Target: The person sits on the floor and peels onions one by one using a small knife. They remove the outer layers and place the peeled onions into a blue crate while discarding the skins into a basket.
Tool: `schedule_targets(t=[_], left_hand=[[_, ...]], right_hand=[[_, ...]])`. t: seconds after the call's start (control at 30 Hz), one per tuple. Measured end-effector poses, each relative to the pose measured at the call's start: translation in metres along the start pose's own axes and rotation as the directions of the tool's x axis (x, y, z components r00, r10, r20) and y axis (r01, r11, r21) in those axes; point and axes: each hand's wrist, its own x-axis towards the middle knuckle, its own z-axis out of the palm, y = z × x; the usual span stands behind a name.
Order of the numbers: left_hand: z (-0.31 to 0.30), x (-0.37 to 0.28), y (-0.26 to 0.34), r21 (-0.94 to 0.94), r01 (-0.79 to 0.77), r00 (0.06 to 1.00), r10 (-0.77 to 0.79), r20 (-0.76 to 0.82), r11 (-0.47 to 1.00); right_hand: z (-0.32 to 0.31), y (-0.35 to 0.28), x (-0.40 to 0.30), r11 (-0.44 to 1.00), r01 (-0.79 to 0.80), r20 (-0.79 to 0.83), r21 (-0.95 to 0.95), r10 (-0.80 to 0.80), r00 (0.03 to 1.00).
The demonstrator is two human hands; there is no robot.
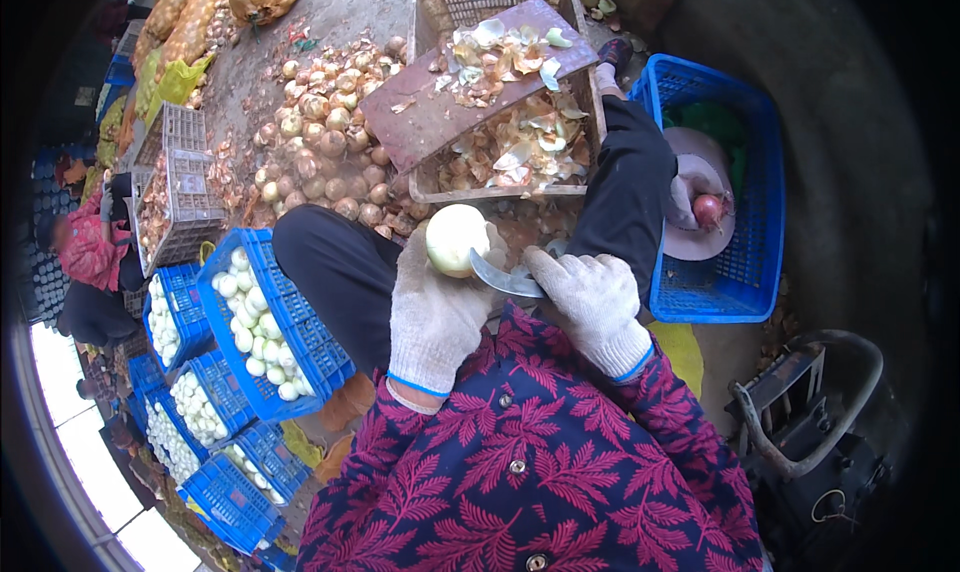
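Observation:
A pale peeled onion (456, 236) rests in my left hand (442, 317), which wears a white knit glove with a blue cuff edge. My right hand (592, 302), gloved the same way, grips a knife with a curved metal blade (504, 278). The blade's tip touches or nearly touches the onion's lower right side. The knife's handle is hidden inside my right fist. Just beyond my hands stands a plastic crate (501, 192) holding onion skins (525, 148). Across the crate lies a tilted reddish board (405, 114) with more skins on it.
Unpeeled onions (330, 136) are heaped on the floor ahead, left of the crate. Blue crates of peeled onions (259, 324) stand at my left. A blue crate (772, 197) at my right holds a hat (694, 245) and a red onion (708, 212). Another person (94, 242) sits far left.

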Motion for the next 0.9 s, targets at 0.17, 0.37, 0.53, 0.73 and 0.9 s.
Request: schedule_targets(t=[0.17, 0.37, 0.53, 0.73, 0.9], left_hand=[[0.003, -0.001, -0.005, -0.015, -0.027, 0.998, 0.026, -0.059, 1.0], [-0.005, 0.004, -0.003, 0.025, -0.077, 0.994, 0.079, -0.081, 0.997], [-0.007, 0.004, -0.002, -0.025, -0.069, 0.993, 0.066, -0.101, 0.997], [-0.017, 0.003, 0.002, -0.374, 0.05, 0.999, -0.054, -0.002, 0.926], [-0.017, 0.002, 0.002, -0.115, 0.017, 0.996, -0.007, 0.086, 0.993]], right_hand=[[0.014, -0.008, -0.002, 0.997, -0.036, -0.16, 0.075, 0.048, 0.986], [0.014, -0.009, 0.0, 0.988, -0.028, -0.106, 0.155, 0.045, 0.993], [0.017, -0.008, -0.004, 0.994, -0.035, -0.015, 0.106, 0.037, 0.999], [0.02, -0.009, -0.002, 0.987, -0.076, -0.006, 0.143, 0.078, 0.997], [0.018, -0.007, 0.0, 0.952, -0.072, -0.103, 0.299, 0.107, 0.989]])
